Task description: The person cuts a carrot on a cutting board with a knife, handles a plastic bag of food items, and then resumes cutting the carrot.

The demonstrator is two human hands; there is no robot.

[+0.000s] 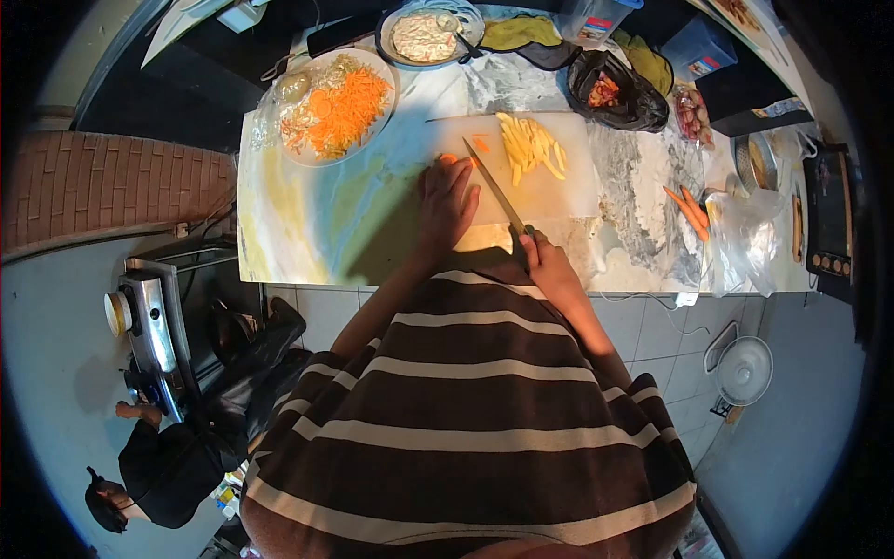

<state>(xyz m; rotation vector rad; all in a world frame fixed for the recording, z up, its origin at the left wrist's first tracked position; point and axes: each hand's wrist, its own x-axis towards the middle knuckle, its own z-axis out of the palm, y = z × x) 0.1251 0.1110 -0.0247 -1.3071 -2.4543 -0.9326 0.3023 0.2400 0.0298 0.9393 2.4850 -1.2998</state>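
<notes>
My right hand (551, 268) is wrapped round the handle of a long kitchen knife (495, 185). Its blade slants up and left over the white cutting board (568, 200). The fingertips of my left hand (447, 207) press on an orange carrot piece (449, 159), mostly hidden under them, just left of the blade. A few small cut carrot pieces (480, 143) lie beyond the knife tip. Pale yellow vegetable sticks (529, 149), perhaps potato, are heaped on the board right of the blade.
A large plate (393, 102) holds shredded carrot (352, 104). Behind stand a bowl of pale food (424, 39) and a black plastic bag (643, 112) of scraps. Whole carrots (687, 212) lie beside a clear plastic bag (745, 238). Another person (177, 475) is at a stove (154, 326) on the left.
</notes>
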